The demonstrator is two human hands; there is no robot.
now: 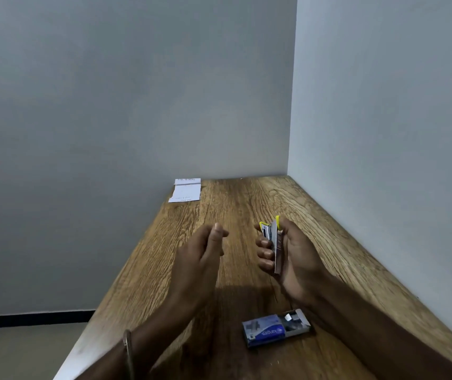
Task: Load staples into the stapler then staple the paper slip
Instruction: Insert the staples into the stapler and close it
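Single head-worn view, looking forward and down from close above and behind the left hand (203,259) and right hand (293,259), toward the wall corner (292,105) beyond them.

Both forearms reaching forward, left hand (203,253) hovering empty, fingers loosely extended, palm facing right, right hand (288,256) curling fingers and thumb around something small, bangle sitting on left wrist
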